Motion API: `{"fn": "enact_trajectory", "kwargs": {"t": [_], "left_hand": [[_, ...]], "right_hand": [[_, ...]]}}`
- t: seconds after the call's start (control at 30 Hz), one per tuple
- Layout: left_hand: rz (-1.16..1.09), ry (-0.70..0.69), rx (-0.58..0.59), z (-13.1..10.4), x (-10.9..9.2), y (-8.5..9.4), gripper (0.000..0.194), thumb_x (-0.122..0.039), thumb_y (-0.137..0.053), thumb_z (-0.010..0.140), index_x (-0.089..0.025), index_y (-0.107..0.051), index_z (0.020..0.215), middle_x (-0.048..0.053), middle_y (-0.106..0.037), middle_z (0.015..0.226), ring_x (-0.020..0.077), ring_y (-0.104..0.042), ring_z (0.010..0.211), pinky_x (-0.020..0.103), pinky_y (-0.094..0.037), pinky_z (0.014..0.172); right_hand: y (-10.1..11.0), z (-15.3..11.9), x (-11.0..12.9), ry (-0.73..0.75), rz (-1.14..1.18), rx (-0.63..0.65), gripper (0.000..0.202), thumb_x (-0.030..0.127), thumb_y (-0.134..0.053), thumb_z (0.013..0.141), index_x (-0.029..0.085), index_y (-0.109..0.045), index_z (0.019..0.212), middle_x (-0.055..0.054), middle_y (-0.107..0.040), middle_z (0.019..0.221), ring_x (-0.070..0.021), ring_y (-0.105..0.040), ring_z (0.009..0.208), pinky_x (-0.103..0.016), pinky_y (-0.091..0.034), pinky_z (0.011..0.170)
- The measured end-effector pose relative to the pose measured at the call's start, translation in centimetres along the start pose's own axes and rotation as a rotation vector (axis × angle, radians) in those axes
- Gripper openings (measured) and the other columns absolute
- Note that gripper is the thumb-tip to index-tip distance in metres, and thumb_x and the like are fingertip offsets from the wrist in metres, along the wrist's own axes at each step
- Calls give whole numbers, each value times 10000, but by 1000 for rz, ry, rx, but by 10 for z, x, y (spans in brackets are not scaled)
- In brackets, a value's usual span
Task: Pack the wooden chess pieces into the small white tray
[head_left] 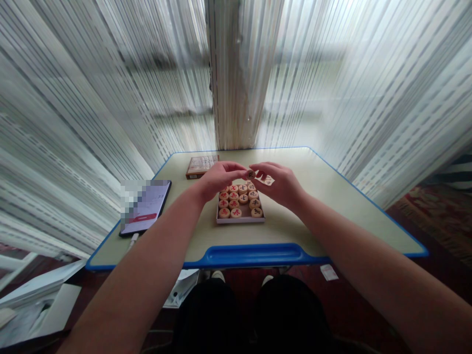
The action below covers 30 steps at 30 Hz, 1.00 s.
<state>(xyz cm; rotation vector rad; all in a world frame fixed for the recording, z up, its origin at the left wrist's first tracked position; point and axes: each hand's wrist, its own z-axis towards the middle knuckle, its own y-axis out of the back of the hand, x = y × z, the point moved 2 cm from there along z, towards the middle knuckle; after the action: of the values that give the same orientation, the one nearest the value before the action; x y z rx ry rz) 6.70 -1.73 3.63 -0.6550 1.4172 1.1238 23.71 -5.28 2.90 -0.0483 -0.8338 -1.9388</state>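
A round wooden Chinese chess piece (250,174) with a dark character on its face is held up between my two hands, above the far side of an open box. My left hand (221,177) pinches it from the left with thumb and fingers. From the right, the fingertips of my right hand (279,183) close on the same piece. Below them the shallow box (240,221) holds rows of pieces, red characters at left and black ones at right. A gap shows in the front row, left of a black horse piece (256,212). My hands partly hide the back rows.
A printed box lid (199,166) lies at the back left of the table (317,221). A tablet (147,206) with a white cable (133,240) lies at the left edge. Small pale paper (268,181) lies behind my right fingers. A blue groove (254,253) lines the near edge.
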Motion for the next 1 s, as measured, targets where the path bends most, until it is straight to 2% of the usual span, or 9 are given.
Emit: {"fn": "enact_trajectory", "kwargs": {"t": [0.1,0.2,0.37,0.43,0.53,0.63,0.87,1.0], "left_hand": [[-34,28,17,1,3,1,308,-377,-709,623,-145,-682,824,24,-636,735,60,-415,555,212,-298,504],[-51,48,25,1,4,1,284,-354,-716,613,-148,-673,803,-8,-582,638,54,-389,526,209,-291,496],[-18,51,45,0,2,2,292,-359,-712,605,-143,-678,798,-3,-571,602,59,-370,507,212,-276,478],[16,49,-5,2,4,5,299,-374,-689,615,-142,-680,803,20,-614,653,66,-381,516,215,-288,479],[68,-9,-165,8,9,12,290,-401,-651,637,-141,-669,766,37,-660,736,81,-444,569,224,-351,535],[122,-107,-251,12,14,15,275,-404,-656,635,-134,-646,685,33,-656,698,107,-517,649,239,-398,626],[171,-131,-243,12,14,13,294,-424,-629,666,-130,-641,674,28,-651,668,104,-502,610,243,-386,604],[224,-140,-221,14,16,14,272,-401,-615,683,-131,-650,689,35,-654,667,111,-508,619,250,-389,613]], "right_hand": [[-2,0,1,18,10,28,157,216,-584,805,175,-628,950,-53,-641,904,-106,-570,682,-269,-515,649],[-3,0,2,34,-9,24,156,241,-586,808,169,-615,944,-72,-602,965,-106,-560,699,-269,-503,646],[-2,0,3,-34,-46,66,171,299,-611,788,178,-628,907,-58,-598,904,-117,-548,700,-269,-471,642],[-3,0,3,-93,-58,112,156,274,-625,763,182,-636,888,-44,-618,864,-121,-541,691,-270,-455,646],[-8,-1,3,-166,-74,223,138,223,-639,724,184,-649,857,-28,-648,811,-133,-535,696,-274,-434,664],[-15,-2,4,-179,-93,342,113,239,-655,712,184,-664,810,-31,-669,800,-150,-542,732,-289,-424,707],[-21,-2,7,-143,-204,476,129,290,-657,715,189,-682,791,-46,-683,811,-178,-529,783,-326,-417,768],[-23,1,7,-159,-281,500,163,335,-655,718,191,-691,786,-57,-681,809,-193,-508,769,-348,-415,771]]}}
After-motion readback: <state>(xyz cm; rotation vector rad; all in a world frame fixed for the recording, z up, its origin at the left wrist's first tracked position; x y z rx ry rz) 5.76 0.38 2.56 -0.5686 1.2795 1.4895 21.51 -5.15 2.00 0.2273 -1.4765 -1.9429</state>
